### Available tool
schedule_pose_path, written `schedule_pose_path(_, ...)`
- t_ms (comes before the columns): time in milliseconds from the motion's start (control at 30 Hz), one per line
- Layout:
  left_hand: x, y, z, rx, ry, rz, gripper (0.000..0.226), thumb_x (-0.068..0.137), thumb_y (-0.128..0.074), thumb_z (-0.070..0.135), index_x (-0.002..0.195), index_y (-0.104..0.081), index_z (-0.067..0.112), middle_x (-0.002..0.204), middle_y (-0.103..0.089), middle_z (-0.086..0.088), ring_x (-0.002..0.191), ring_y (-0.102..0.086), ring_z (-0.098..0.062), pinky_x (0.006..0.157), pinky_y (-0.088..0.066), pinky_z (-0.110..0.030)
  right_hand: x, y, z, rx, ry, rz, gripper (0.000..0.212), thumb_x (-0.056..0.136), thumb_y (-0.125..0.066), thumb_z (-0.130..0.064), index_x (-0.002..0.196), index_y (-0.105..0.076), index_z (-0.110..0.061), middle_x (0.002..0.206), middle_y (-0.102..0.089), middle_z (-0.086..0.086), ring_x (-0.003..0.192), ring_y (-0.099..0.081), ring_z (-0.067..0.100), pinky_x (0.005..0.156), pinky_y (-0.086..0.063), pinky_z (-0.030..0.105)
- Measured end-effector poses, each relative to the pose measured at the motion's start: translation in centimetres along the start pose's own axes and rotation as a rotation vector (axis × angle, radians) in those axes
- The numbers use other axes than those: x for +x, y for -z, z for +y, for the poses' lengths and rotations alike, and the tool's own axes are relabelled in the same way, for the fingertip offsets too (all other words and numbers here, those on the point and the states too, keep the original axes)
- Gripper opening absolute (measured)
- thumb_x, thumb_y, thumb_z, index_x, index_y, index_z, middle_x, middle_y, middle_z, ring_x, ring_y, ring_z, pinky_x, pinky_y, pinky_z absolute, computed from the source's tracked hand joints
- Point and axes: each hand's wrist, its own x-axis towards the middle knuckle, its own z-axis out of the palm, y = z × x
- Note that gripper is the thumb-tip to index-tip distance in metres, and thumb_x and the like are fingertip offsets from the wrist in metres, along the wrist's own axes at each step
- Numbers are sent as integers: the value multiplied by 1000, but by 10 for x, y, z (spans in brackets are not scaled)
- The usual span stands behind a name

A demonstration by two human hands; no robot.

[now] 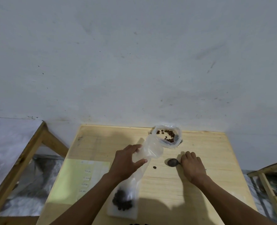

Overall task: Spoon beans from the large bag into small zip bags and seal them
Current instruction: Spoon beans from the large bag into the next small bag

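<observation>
Left hand: the left hand point(127, 161) grips the clear small bag point(141, 161) near its mouth, thumb on the near side and fingers curled over the far side.
Small bag: it runs long and narrow from the near table edge away towards the far right; a clump of beans point(122, 200) sits in its closed near end, and its open mouth points at the large bag.
Right hand: the right hand point(192, 165) rests knuckles-up on the table point(199, 143), fingers curled round the handle of the spoon point(173, 162); the handle itself is hidden under the hand.
Spoon: the bowl lies flat on the wood, sticking out to the left of the right hand; I cannot tell whether it holds anything.
Large bag: the large bag point(167, 135) stands open at the far edge of the table, against the wall, with few beans left inside.
Key relation: the large bag lies beyond and slightly left of the spoon, and the small bag's mouth lies between them, just left of the spoon bowl; the right hand is the nearer one to both.
Stray bean: one loose bean point(154, 167) lies on the table between the small bag and the spoon.
Likely next: lift the spoon forward into the large bag, then swing left to the held mouth.
</observation>
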Motion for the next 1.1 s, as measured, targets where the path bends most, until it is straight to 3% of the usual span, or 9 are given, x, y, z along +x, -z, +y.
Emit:
schedule_pose_path(100, 1, 1, -4, 4, 11, -8, 57, 78, -72, 55, 126, -57, 28, 113, -64, 11, 96, -58, -4, 92, -49, -31, -2, 9, 0, -18, 61, 13, 31, 99, -33, -17, 126, -48, -15, 127, -51, 4, 119, -46, 25, 93, -36, 35)
schedule_pose_path(233, 2, -1, -10, 6, 29, -38, 56, 77, -73, 54, 124, -57, 28, 116, -63, 12, 99, -58, -4, 95, -49, -33, -3, 27, 5, 147, 48, 91, 21, 94, -36, -9, 109, -45, -20, 111, -54, 0, 102, -50, 23, 86, -36, 36)
schedule_pose_path(333, 5, -4, -11, 17, 34, -59, 54, 77, -74, 54, 121, -57, 27, 116, -63, 13, 100, -58, -5, 97, -47, -34, 1, 42, 16, 357, 47, 143, 17, 89, -40, -4, 97, -36, -19, 88, -59, 4, 77, -51, 31, 66, -35, 37)
schedule_pose_path(400, 9, -5, -10, 27, 30, -72, 53, 77, -74, 54, 119, -57, 26, 114, -63, 13, 102, -58, -7, 97, -46, -35, 6, 55, 24, 531, -1, 154, 18, 91, -38, -2, 99, -34, -18, 77, -56, 6, 66, -47, 32, 55, -31, 36)
schedule_pose_path(500, 16, -8, -9, 43, 15, -91, 52, 76, -74, 53, 116, -58, 25, 113, -62, 13, 101, -58, -7, 97, -45, -35, 15, 76, 34, 724, -31, 155, 19, 97, -40, -5, 114, -42, -14, 77, -60, 8, 68, -52, 28, 57, -36, 35)
schedule_pose_path(700, 34, -18, -4, 32, -101, -163, 49, 73, -78, 48, 111, -58, 25, 116, -61, 15, 103, -60, -10, 99, -43, -36, 32, 101, 44, 632, -8, 59, 27, 93, -50, -6, 119, -58, -9, 104, -66, 8, 83, -54, 21, 71, -40, 28)
schedule_pose_path(867, 56, -27, 3, 29, -237, -221, 48, 71, -80, 45, 108, -60, 20, 133, -58, 9, 115, -58, -12, 99, -44, -32, 44, 112, 39, 562, 8, 4, 38, 86, -53, -3, 122, -56, -14, 110, -45, 5, 91, -53, 22, 79, -39, 26)
schedule_pose_path(967, 68, -33, 3, 19, -295, -266, 48, 71, -80, 44, 108, -61, 20, 139, -55, 9, 121, -56, -11, 100, -45, -35, 53, 105, 36, 417, 13, -18, 39, 87, -48, -2, 121, -61, -15, 113, -53, 7, 103, -58, 29, 83, -45, 32)
schedule_pose_path(1100, 84, -41, 1, 25, -318, -348, 50, 70, -79, 43, 110, -60, 20, 144, -50, 8, 124, -55, -14, 98, -46, -36, 57, 99, 34, 359, -27, 56, 29, 91, -51, -11, 116, -62, -18, 105, -66, 9, 94, -61, 33, 78, -53, 40)
